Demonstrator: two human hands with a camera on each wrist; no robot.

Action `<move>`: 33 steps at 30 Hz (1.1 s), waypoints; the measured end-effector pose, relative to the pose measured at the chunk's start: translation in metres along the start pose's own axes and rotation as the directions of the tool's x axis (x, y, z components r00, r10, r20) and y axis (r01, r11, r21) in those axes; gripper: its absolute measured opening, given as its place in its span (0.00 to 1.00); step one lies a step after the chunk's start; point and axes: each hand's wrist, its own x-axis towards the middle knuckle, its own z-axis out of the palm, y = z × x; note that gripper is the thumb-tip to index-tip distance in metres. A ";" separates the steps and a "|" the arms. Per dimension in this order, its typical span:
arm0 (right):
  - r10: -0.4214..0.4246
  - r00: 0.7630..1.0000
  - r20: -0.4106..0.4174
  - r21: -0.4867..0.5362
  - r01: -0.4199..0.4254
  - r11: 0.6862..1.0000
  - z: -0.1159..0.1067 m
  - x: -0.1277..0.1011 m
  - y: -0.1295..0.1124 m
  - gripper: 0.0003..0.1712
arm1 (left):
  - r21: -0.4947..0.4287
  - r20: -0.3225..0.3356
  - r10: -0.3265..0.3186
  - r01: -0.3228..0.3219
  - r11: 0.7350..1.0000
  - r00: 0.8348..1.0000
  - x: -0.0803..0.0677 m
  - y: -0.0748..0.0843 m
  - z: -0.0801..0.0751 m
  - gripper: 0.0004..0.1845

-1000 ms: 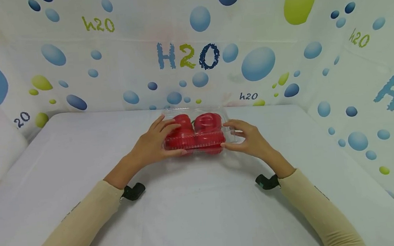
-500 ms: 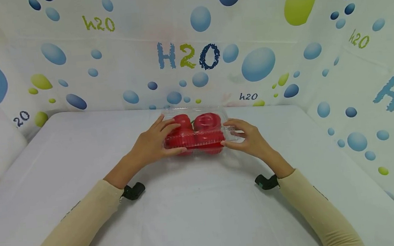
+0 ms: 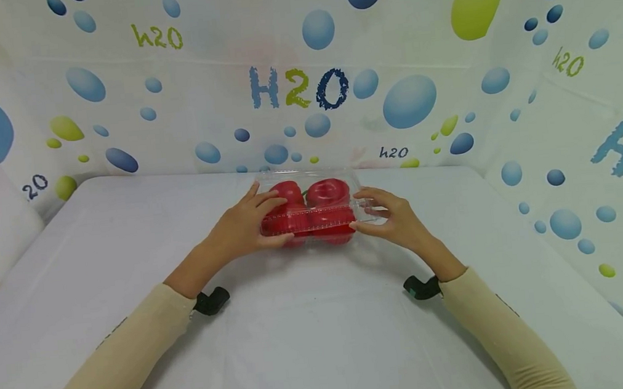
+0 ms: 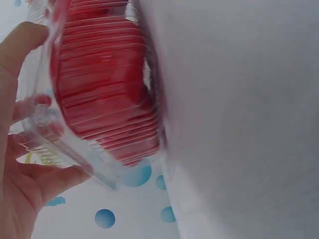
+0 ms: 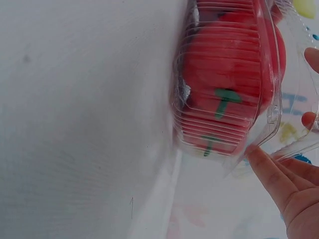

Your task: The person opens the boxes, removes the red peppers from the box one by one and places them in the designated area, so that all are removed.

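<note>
A clear plastic clamshell box (image 3: 309, 220) stands on the white table, with red bell peppers (image 3: 328, 192) inside. Green stem shapes (image 5: 227, 97) show through its wall in the right wrist view. My left hand (image 3: 236, 227) holds the box's left side, thumb near the front edge and fingers over the lid. My right hand (image 3: 392, 217) grips the lid at the right side between thumb and fingers. In the right wrist view the lid (image 5: 299, 107) is tilted up from the ribbed base (image 5: 219, 74), with a gap between them.
White cloth covers the table (image 3: 318, 330). A white backdrop (image 3: 210, 55) with blue and green drops and H2O lettering rises behind and at both sides. Dark wrist mounts (image 3: 212, 302) stick out from the beige sleeves (image 3: 130, 352).
The front edge of the lid has risen very slightly. Both hands keep almost the same places on the box.
</note>
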 end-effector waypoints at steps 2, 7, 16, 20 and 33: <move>0.004 1.000 0.003 0.002 -0.004 1.000 0.000 0.000 0.000 0.28 | -0.029 0.011 0.003 -0.002 1.000 1.000 0.001 0.000 -0.002 0.35; 0.021 1.000 0.008 -0.005 -0.021 1.000 -0.001 0.001 -0.001 0.28 | -0.068 0.024 0.023 -0.022 0.997 0.999 0.001 -0.001 -0.004 0.33; 0.076 0.997 -0.006 0.019 -0.076 0.997 0.005 -0.002 0.024 0.31 | 0.005 0.046 -0.044 0.044 0.999 0.998 0.000 -0.002 -0.002 0.36; 0.066 0.998 -0.020 0.012 -0.066 0.998 0.007 -0.004 0.038 0.32 | 0.030 0.083 -0.071 0.068 0.997 0.994 0.000 -0.002 -0.004 0.38; 0.041 0.999 -0.018 -0.002 -0.041 0.999 0.009 -0.003 0.042 0.33 | 0.047 0.102 -0.064 0.059 0.997 0.993 -0.003 -0.001 -0.008 0.39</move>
